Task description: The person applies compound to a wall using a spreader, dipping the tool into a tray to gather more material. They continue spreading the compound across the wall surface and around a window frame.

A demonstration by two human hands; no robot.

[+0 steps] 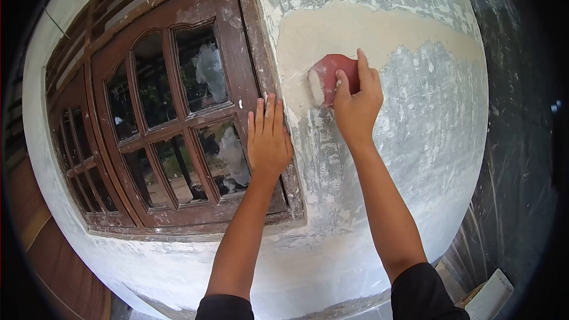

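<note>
My right hand [359,106] grips a red putty spreader [339,72], thumb on its near face and a finger along its right side. Pale putty coats the spreader's left edge, which lies at the wall close to the window frame. Around and above it spreads a smooth beige putty patch [332,26]; below, the wall [415,118] is rough, grey and white. My left hand [270,137] lies flat with fingers extended upward on the right side of the brown wooden window frame [252,35]. Nothing shows in that hand.
Smeared glass panes [207,65] fill the wooden window on the left. A dark sheet [515,142] hangs at the right, beyond the wall's edge. Low at the bottom right stands a whitish board-like object [489,296]. Brown slatted material [65,261] is at the lower left.
</note>
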